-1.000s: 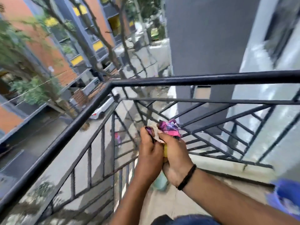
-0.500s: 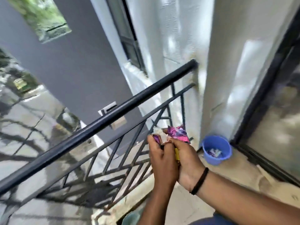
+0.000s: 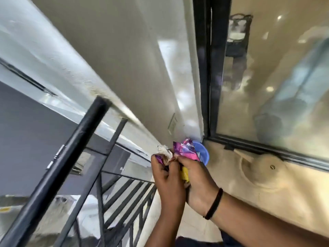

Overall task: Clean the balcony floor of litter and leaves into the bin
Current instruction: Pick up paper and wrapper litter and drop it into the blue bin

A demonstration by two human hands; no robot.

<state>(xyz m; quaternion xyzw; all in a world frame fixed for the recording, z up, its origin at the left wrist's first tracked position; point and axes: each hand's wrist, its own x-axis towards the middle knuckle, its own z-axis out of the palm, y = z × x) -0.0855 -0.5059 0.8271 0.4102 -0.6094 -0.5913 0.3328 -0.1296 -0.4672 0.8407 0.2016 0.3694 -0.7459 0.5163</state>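
Note:
Both my hands are pressed together in front of me around a bundle of crumpled litter (image 3: 185, 148): pink and purple wrappers, a pale scrap and a yellow piece. My left hand (image 3: 168, 177) grips the left side of the bundle. My right hand (image 3: 197, 182), with a black band on the wrist, grips the right side. Just beyond the wrappers, in the floor corner by the wall, stands a small blue bin (image 3: 203, 152), mostly hidden behind the litter.
A black metal railing (image 3: 58, 163) runs diagonally along the left. A white wall (image 3: 133, 68) rises ahead, and a dark-framed glass door (image 3: 267, 86) fills the right. The beige balcony floor (image 3: 267, 189) spreads out at lower right.
The view has swung right, from the street and railing to the wall, glass door and blue bin. My hands still hold the litter bundle and are now close to the bin.

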